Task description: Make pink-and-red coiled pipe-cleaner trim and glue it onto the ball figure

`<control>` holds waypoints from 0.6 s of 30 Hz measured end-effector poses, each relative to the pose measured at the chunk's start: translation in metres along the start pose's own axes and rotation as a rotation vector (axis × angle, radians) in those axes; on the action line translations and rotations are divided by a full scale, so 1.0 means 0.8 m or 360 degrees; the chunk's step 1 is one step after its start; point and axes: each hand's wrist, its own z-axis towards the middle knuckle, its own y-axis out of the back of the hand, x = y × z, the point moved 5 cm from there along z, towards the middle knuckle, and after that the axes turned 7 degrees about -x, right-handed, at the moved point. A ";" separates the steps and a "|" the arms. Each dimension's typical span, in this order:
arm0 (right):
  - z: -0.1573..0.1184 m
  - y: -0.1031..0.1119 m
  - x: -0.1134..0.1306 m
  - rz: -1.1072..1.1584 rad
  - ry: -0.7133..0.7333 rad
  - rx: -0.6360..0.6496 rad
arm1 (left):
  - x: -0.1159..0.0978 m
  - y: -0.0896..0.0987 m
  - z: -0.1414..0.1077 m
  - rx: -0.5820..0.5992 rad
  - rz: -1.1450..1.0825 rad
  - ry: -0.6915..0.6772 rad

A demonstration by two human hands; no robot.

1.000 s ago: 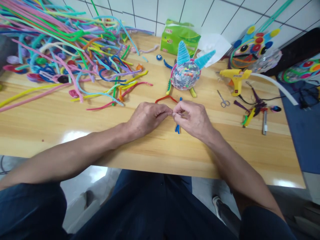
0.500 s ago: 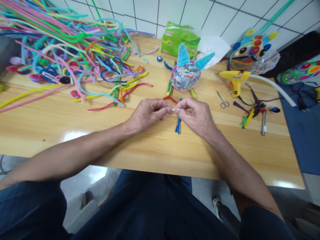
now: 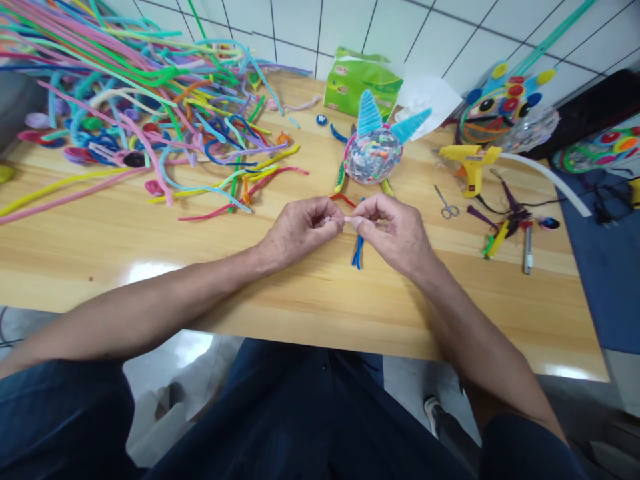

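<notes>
Pale-pink strand point(image 3: 349, 219) sits pinched btwn L hand point(image 3: 300, 233) & R hand point(image 3: 397, 237) over desk point(image 3: 280, 307); close grips w/ light tension prob. give best control.

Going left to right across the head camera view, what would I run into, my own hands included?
Heap of pipe cleaners → left hand → right hand → scissors → what looks like a box cutter → blue surface.
</notes>
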 end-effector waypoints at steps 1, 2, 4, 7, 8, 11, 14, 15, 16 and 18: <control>0.001 0.001 -0.001 0.0014 -0.0018 -0.0011 | 0.002 0.000 0.000 -0.0024 -0.0023 0.0012; 0.001 0.001 -0.002 0.0027 -0.0033 -0.0019 | 0.004 0.000 0.001 -0.0052 -0.0050 0.0029; 0.001 0.000 -0.004 0.0060 -0.0057 -0.0026 | 0.007 -0.001 0.001 -0.0107 -0.0121 0.0071; 0.000 -0.005 -0.007 0.0109 -0.0076 -0.0050 | 0.009 -0.002 0.001 -0.0139 -0.0231 0.0126; -0.001 -0.006 -0.007 0.0118 -0.0078 -0.0057 | 0.009 -0.003 0.001 -0.0138 -0.0263 0.0141; -0.004 -0.012 -0.007 0.0122 -0.0082 -0.0069 | 0.009 -0.004 0.000 -0.0136 -0.0317 0.0159; -0.004 -0.015 -0.006 0.0126 -0.0067 -0.0059 | 0.010 -0.005 -0.001 -0.0127 -0.0322 0.0143; -0.004 -0.015 -0.005 0.0134 -0.0059 -0.0056 | 0.011 -0.005 -0.001 -0.0122 -0.0323 0.0135; -0.004 -0.015 -0.005 0.0139 -0.0055 -0.0053 | 0.012 -0.006 -0.001 -0.0116 -0.0326 0.0127; -0.002 -0.014 -0.005 0.0137 -0.0062 -0.0041 | 0.014 -0.006 0.000 -0.0102 -0.0335 0.0110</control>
